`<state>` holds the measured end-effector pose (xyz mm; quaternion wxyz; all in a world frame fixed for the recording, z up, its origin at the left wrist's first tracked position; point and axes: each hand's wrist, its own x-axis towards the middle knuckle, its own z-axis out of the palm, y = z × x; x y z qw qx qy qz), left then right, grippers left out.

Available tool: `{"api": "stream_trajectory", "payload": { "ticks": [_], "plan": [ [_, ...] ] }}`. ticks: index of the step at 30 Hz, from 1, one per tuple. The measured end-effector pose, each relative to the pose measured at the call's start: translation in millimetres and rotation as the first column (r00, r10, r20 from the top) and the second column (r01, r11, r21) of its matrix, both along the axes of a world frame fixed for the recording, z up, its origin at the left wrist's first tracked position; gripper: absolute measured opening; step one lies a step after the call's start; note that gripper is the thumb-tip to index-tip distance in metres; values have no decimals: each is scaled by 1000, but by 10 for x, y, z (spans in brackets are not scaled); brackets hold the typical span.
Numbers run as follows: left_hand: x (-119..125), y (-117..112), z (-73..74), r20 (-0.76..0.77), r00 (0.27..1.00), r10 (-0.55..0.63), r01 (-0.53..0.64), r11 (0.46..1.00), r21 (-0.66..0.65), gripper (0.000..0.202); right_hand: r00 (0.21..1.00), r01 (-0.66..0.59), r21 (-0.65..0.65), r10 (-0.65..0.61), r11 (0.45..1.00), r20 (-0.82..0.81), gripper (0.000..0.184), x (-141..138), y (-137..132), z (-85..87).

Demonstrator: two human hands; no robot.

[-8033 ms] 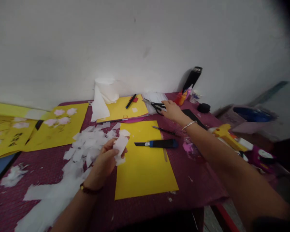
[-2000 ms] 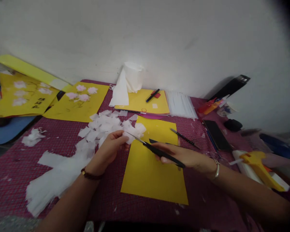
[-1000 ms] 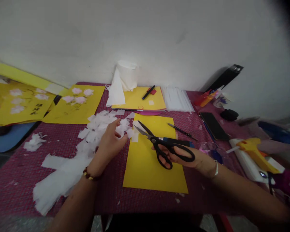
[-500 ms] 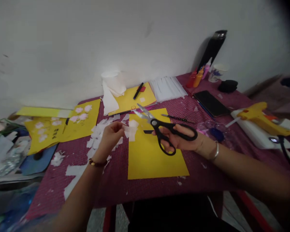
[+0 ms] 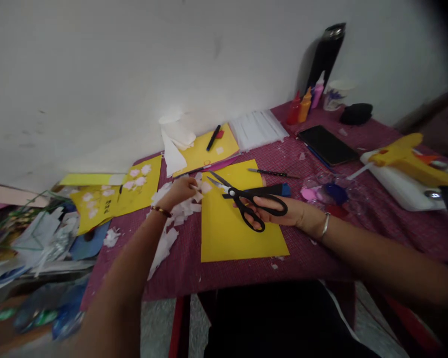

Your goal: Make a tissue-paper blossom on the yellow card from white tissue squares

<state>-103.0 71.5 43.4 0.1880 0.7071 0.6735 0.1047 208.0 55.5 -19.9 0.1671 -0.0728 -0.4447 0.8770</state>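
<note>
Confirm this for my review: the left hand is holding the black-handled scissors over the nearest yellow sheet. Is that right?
Not quite: the head view shows the right hand, not the left hand, holding the black-handled scissors over the nearest yellow sheet.

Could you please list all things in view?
Large sheet: 1, yellow, front
Scissors: 1, black, over large sheet
Cutter: 1, black and blue, behind scissors
Thin tool: 1, dark, behind cutter
Paper scraps: many, white, left
Flower pictures: 2, yellow, left
Paper roll: 1, white, back
Smaller sheet: 1, yellow, back
Pen: 1, black, on smaller sheet
Sticks: many, white, back
Bottles: at least 3, red, orange, pink, back right
Flask: 1, black, back right
Cup: 1, white, back right
Lump: 1, black, right
Phone: 1, black, right
Glue gun: 1, yellow, right
Device: 1, white, far right
Palette: 1, clear, right
Tablecloth: 1, purple, underneath
Clutter: blurred, lower left
Left hand: 1, over paper scraps
Right hand: 1, around scissors
</note>
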Motion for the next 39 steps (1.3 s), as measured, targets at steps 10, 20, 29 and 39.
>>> {"api": "stream_trajectory", "payload": {
  "ticks": [10, 20, 29, 39],
  "plan": [
    [-1144, -947, 426, -185, 937, 297, -295, 955, 42, 67, 869, -137, 855, -354, 500, 346, 61, 96, 47, 211],
    [-1053, -2011, 144, -54, 938, 342, -346, 932, -107, 22, 777, -392, 903, -589, -178, 221, 60, 64, 42, 85],
    [-942, -2041, -211, 183, 903, 390, -389, 920, -44, 15, 743, -464, 863, -619, -200, 256, 57, 42, -8, 134],
    [-829, -1949, 394, 918, 248, 309, -623, 777, -93, 36, 769, -421, 874, -607, -243, 201, 59, 76, 57, 10]
  ]
}}
